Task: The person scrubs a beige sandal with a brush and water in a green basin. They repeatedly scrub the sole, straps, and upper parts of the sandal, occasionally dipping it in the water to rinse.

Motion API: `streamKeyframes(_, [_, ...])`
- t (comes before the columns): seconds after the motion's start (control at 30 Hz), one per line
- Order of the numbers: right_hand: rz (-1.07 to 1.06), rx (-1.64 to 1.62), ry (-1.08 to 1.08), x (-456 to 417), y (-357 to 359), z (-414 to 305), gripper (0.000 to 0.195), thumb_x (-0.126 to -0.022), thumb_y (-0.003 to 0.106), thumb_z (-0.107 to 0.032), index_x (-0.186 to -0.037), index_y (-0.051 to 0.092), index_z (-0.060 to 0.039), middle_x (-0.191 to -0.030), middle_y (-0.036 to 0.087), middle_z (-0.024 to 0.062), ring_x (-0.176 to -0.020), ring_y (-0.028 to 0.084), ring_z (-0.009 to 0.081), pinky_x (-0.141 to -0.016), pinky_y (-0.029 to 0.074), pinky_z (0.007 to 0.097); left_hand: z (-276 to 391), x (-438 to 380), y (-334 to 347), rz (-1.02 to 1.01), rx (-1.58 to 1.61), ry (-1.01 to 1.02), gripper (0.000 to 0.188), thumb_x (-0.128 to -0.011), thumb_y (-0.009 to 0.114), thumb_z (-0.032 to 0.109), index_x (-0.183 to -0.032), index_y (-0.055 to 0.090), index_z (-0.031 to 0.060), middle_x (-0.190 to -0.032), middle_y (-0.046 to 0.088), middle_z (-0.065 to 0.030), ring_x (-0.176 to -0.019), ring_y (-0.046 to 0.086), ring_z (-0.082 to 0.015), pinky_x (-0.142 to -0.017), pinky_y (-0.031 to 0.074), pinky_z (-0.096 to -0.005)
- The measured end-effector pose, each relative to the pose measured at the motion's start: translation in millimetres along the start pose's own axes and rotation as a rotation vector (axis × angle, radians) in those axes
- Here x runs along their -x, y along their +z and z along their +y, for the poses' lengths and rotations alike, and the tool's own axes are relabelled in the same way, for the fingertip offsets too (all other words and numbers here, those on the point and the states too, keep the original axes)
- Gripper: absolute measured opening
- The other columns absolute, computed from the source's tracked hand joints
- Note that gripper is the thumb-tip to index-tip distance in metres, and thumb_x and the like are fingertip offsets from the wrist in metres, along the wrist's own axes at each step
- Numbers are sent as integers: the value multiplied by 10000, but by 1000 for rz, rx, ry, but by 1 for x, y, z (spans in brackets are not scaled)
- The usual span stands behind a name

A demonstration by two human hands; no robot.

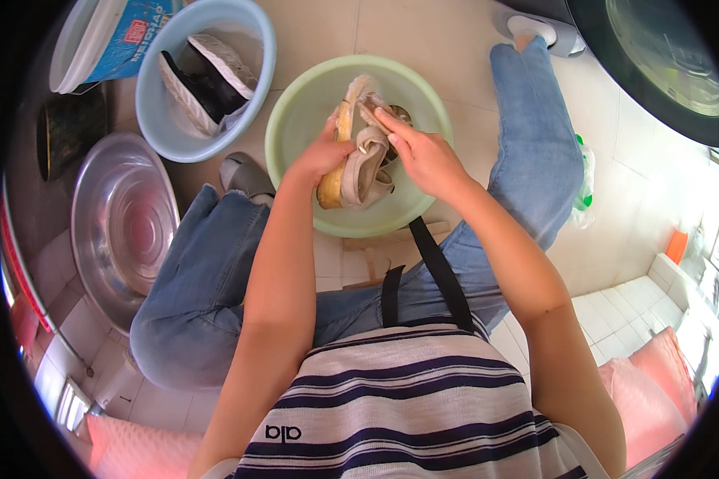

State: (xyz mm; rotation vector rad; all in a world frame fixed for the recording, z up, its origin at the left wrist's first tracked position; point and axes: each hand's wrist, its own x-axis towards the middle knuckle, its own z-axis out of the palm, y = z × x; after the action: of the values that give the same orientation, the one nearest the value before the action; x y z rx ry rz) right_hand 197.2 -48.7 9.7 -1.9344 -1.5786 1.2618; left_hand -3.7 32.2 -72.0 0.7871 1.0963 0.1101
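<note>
Over a pale green plastic basin [284,149], my left hand [323,152] grips a beige shoe [362,170] with a yellowish sole, which is turned towards the left. My right hand [422,152] holds a brush [374,111] with a brownish back against the shoe's upper end; its bristles are mostly hidden. White foam clings to the toe or heel end of the shoe; I cannot tell which. Behind my right fingers, a dark patterned part [400,115] shows, perhaps of another shoe.
A light blue basin [265,72] at the upper left holds black shoes wrapped in white paper [233,63]. A metal basin [90,209] leans at the left, below a dark pot [69,135] and a paint bucket [120,45]. A dark-rimmed round tub [599,72] is at the upper right.
</note>
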Motion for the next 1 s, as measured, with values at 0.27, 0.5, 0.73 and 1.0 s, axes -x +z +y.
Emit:
streamKeyframes(0.27, [-29,277,-82,-28,40,27,502,-986,510,-185,-1476,470,-282,-901,712,183,-812,690,376,-693,547,507,-14,25,21,180,-548,2,944,-798,690,211,-1606,210,113,-1284,633,-203,-1144,631,-319,-994,468,-371])
streamKeyframes(0.5, [-60,158,-216,-11,60,36,557,-969,509,-149,-1499,434,-301,-915,719,190,-788,692,386,-699,549,499,-45,8,15,45,-280,99,925,-839,644,116,-1614,142,80,-1355,581,-173,-1178,599,-269,-1008,465,-341])
streamKeyframes(0.73, [-21,189,92,-54,45,44,488,-1016,462,-189,-1493,456,-291,-989,715,181,-802,672,417,-744,543,508,-46,-3,14,133,-427,62,917,-850,635,93,-1603,116,30,-1340,578,-162,-1181,591,-232,-977,489,-338])
streamKeyframes(1.0, [-163,230,-74,-17,47,15,569,-951,516,-134,-1494,443,-290,-894,705,191,-787,676,401,-717,541,512,-46,3,12,104,-240,1,909,-820,643,113,-1597,177,38,-1341,588,-183,-1196,592,-291,-1016,467,-355])
